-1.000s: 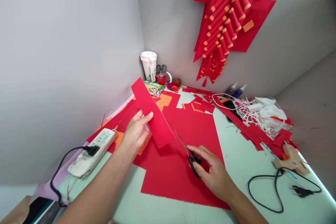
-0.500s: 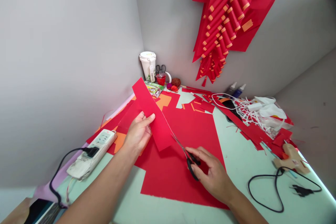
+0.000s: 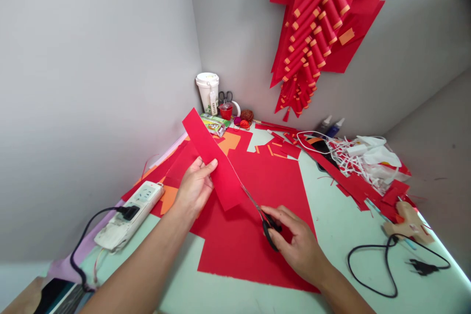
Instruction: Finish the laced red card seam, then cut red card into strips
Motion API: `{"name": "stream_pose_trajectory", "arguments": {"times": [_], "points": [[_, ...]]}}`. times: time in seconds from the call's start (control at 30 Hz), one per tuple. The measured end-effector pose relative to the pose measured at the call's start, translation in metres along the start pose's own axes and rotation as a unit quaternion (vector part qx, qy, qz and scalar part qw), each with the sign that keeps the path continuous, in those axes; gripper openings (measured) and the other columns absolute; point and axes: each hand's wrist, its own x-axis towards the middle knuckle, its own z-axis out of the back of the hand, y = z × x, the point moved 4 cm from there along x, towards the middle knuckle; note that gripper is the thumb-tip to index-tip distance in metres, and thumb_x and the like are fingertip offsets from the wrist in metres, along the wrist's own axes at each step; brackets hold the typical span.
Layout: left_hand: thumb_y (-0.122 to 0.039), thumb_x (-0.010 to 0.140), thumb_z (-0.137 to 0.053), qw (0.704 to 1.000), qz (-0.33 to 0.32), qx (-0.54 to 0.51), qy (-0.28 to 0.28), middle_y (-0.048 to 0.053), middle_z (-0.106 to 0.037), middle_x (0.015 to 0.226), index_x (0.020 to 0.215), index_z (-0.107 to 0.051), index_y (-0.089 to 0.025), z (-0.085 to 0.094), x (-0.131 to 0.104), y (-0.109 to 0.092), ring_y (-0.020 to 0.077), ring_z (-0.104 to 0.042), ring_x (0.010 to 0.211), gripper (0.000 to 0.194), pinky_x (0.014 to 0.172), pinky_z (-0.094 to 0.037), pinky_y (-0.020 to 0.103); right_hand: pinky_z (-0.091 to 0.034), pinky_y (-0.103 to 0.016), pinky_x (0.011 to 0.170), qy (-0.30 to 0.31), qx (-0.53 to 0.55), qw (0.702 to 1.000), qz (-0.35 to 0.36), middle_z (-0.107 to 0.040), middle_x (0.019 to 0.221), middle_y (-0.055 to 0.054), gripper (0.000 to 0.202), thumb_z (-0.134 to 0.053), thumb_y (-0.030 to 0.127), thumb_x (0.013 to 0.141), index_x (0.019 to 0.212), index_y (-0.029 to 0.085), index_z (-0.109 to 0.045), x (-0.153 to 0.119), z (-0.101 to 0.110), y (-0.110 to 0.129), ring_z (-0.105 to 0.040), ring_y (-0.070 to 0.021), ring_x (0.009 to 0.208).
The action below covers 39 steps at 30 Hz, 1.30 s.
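A long red paper strip is pinched in my left hand, thumb on top, tilted up toward the back left. My right hand grips black-handled scissors with fingers in the loops. The scissor blades meet the strip's right edge near its lower end, and they look nearly closed. Beneath both hands lies a large red paper sheet on the pale green table.
At left is a power strip with a black plug. A white cup stands in the back corner. On the right are tangled white strings, a glue gun and its black cord. Red paper firecrackers hang on the wall.
The paper strip's far end has tipped slightly to the left. Both hands stay almost in place, with the scissors still at the strip's edge.
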Motion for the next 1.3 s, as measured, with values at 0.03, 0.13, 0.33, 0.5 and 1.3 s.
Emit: {"name": "stream_pose_trajectory", "arguments": {"times": [0.03, 0.13, 0.33, 0.5, 1.3], "points": [[-0.002, 0.075, -0.071, 1.000, 0.000, 0.000, 0.007, 0.007, -0.071, 0.114, 0.113, -0.059, -0.018, -0.0014, -0.0008, -0.0006, 0.0184, -0.069, 0.102, 0.043, 0.094, -0.055, 0.033, -0.048, -0.030, 0.083, -0.001, 0.000, 1.000, 0.001, -0.059, 0.099, -0.003, 0.041, -0.051, 0.020, 0.090, 0.129, 0.030, -0.056, -0.0001, -0.0001, -0.0004, -0.057, -0.0165, 0.089], [-0.003, 0.075, -0.071, 1.000, -0.001, 0.000, 0.024, 0.006, -0.073, 0.108, 0.107, -0.063, -0.019, -0.0044, -0.0029, -0.0019, 0.0180, -0.071, 0.095, 0.037, 0.092, -0.056, 0.034, -0.047, -0.030, 0.083, -0.001, 0.002, 1.000, 0.003, -0.060, 0.100, -0.003, 0.041, -0.051, 0.019, 0.089, 0.129, 0.030, -0.056, -0.0003, -0.0005, -0.0014, -0.057, -0.0167, 0.091], [-0.003, 0.076, -0.070, 0.999, 0.000, 0.006, 0.045, 0.006, -0.073, 0.108, 0.109, -0.063, -0.018, -0.0066, -0.0040, -0.0025, 0.0188, -0.071, 0.096, 0.038, 0.093, -0.056, 0.034, -0.047, -0.029, 0.083, -0.004, 0.002, 1.000, 0.002, -0.060, 0.099, -0.003, 0.040, -0.051, 0.021, 0.090, 0.128, 0.029, -0.057, -0.0002, -0.0009, -0.0023, -0.057, -0.0166, 0.090], [-0.004, 0.076, -0.071, 0.999, -0.004, 0.007, 0.054, 0.004, -0.073, 0.108, 0.108, -0.063, -0.019, -0.0061, -0.0028, -0.0019, 0.0172, -0.071, 0.098, 0.037, 0.091, -0.056, 0.030, -0.049, -0.029, 0.080, -0.010, -0.004, 1.000, 0.003, -0.061, 0.096, -0.003, 0.040, -0.052, 0.020, 0.089, 0.127, 0.028, -0.059, -0.0004, -0.0008, -0.0011, -0.058, -0.0165, 0.086], [-0.006, 0.074, -0.074, 0.998, 0.002, 0.010, 0.065, 0.006, -0.072, 0.112, 0.108, -0.062, -0.020, -0.0061, -0.0049, 0.0005, 0.0186, -0.072, 0.093, 0.038, 0.086, -0.059, 0.031, -0.051, -0.030, 0.086, -0.017, -0.013, 0.999, 0.025, -0.064, 0.105, -0.005, 0.042, -0.052, 0.019, 0.087, 0.128, 0.028, -0.058, 0.0013, -0.0005, 0.0028, -0.061, -0.0184, 0.096]]}}
